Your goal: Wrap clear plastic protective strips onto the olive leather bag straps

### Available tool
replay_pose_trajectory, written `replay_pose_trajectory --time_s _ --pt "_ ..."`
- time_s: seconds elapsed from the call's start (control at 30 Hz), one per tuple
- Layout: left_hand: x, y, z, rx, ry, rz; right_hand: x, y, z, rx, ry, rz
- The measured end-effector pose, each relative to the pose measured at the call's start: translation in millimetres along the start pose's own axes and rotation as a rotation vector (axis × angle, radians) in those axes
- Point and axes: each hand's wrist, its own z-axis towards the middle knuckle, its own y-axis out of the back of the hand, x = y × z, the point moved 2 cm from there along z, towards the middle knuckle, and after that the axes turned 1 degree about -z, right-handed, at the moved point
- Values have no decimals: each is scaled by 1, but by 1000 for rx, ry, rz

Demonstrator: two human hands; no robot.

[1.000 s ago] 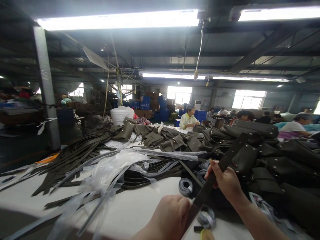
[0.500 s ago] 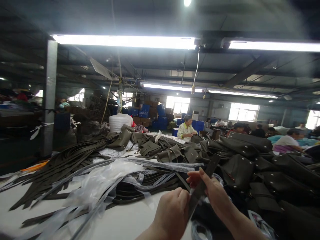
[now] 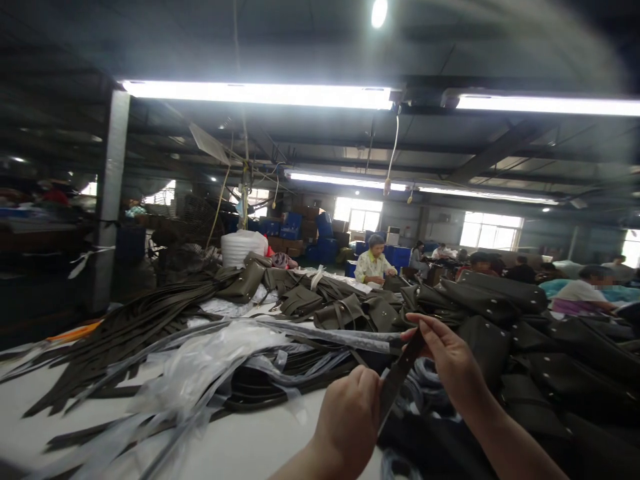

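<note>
Diagonally, a dark leather-like strap (image 3: 399,379) ran between my two hands, above the near side of a white-topped worktable (image 3: 273,433). My left hand (image 3: 351,417) was clenched around its lower part, knuckles up, while my right hand (image 3: 446,348), higher and farther out, pinched the upper end between thumb and fingers. Just beyond the strap lay clear-wrapped coils (image 3: 423,387), partly hidden by my right hand, and another coil (image 3: 397,467) showed at the bottom edge of the view. To my right rose a heap of dark olive bags (image 3: 545,353), dotted with pale metal studs; on my left, a thick sheaf of dark strips (image 3: 150,317) fanned across the tabletop beside crumpled clear plastic sleeves (image 3: 220,363). An orange item (image 3: 75,331), too blurred to identify, lay near the table's left side. Across the table, a co-worker in a patterned, light shirt (image 3: 371,268) held both hands low in front, close to the dark goods. A white foam-like roll (image 3: 243,249) stood at the far left of the pile, and behind it blue boxes (image 3: 325,248) were stacked beside brown cartons. More people were seated farther back on the right, near bright windows, and a long fluorescent lamp (image 3: 257,95) glowed overhead beside a metal post (image 3: 113,187).
</note>
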Motion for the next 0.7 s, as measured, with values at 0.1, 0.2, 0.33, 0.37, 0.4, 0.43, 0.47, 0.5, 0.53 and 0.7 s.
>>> replay_pose_trajectory --time_s 0.1,0.2,0.33,0.37,0.4,0.43,0.47,0.5,0.53,0.7 --pt "1 0 1 4 4 6 -7 -7 -9 48 -10 -64" --pt "3 1 2 6 -4 2 -14 -19 -22 107 -22 -79" --pt "4 4 4 21 3 -17 -18 -32 -33 169 -32 -59" --pt "4 5 5 16 5 -18 -17 -34 -36 172 -24 -65" --pt "4 6 6 6 5 -17 -16 -36 -38 174 -16 -85" --pt "4 8 7 -6 5 -14 -15 -38 -40 177 -7 -115" --pt "4 9 8 -18 3 -10 -13 -39 -41 180 0 -152" --pt "4 11 8 -28 -1 -6 -11 -40 -43 180 8 -192" --pt "4 12 9 -37 -7 -2 -9 -41 -44 179 18 -229" --pt "4 16 11 -69 -23 -5 -4 -50 -50 264 83 -362"
